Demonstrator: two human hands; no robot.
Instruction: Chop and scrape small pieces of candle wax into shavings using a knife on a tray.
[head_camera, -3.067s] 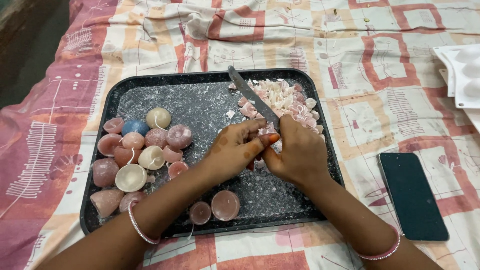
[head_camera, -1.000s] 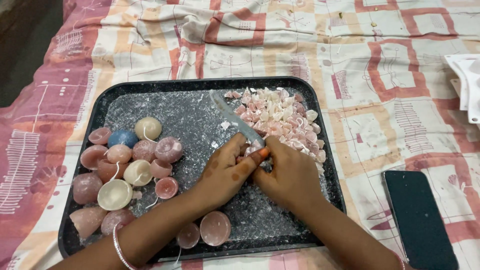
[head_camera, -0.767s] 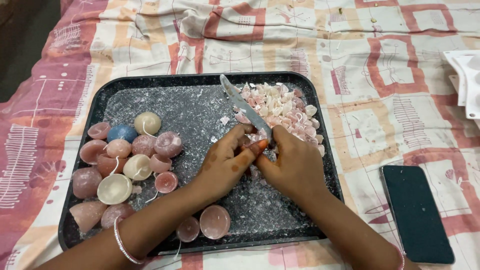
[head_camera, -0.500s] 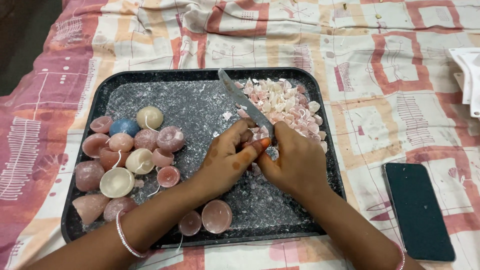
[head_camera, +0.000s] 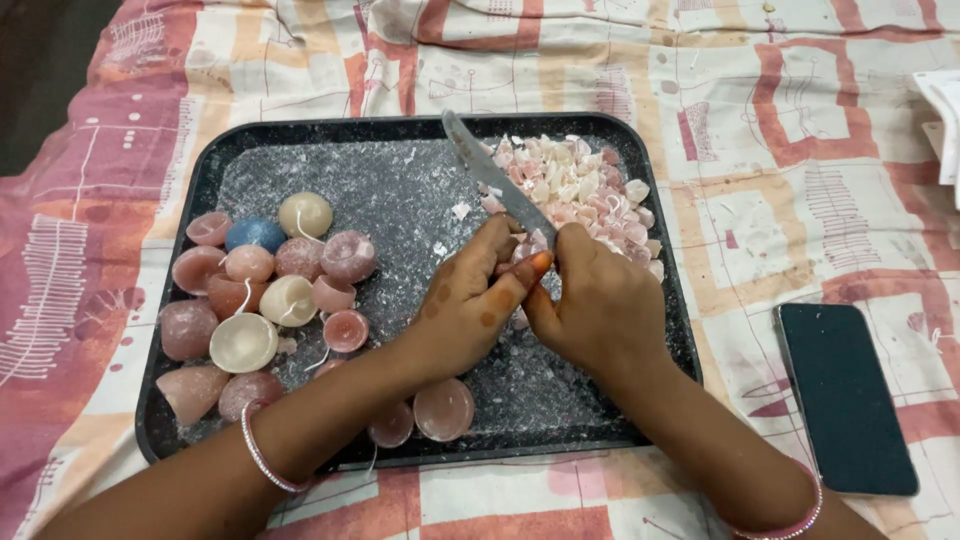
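A black tray (head_camera: 215, 170) lies on a patterned bedsheet. My right hand (head_camera: 600, 300) grips a knife (head_camera: 490, 175) whose blade points up and to the left over the tray. My left hand (head_camera: 470, 300) pinches a small pink wax piece right against the blade; the piece is mostly hidden by my fingers. A heap of pink and white wax chips (head_camera: 580, 195) sits at the tray's far right. Round pink, cream and blue wax candles (head_camera: 270, 280) with wicks are clustered on the tray's left side, and two more (head_camera: 440, 408) rest by its near edge.
A dark phone (head_camera: 845, 395) lies face up on the sheet to the right of the tray. A white object (head_camera: 945, 125) pokes in at the right edge. Wax crumbs dust the tray floor. The bed edge and dark floor are at the far left.
Both hands stay together on the knife and wax piece. The blade has tilted slightly between frames, and the view has shifted a little.
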